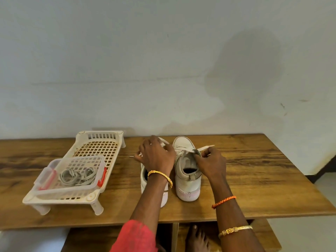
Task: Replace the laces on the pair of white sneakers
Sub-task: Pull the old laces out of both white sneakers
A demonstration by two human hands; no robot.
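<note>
Both hands pinch lace ends over the white sneakers (185, 168) (heels toward the camera): left hand (157, 155), right hand (211, 163), right of the basket (101, 142).

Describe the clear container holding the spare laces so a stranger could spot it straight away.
Start at the wooden table and look to its left side, where a white slotted plastic rack stands on short legs. On the near end of that rack sits a clear plastic container with a bundle of grey laces inside. Its red clips set it apart from the all-white rack beneath.
</note>
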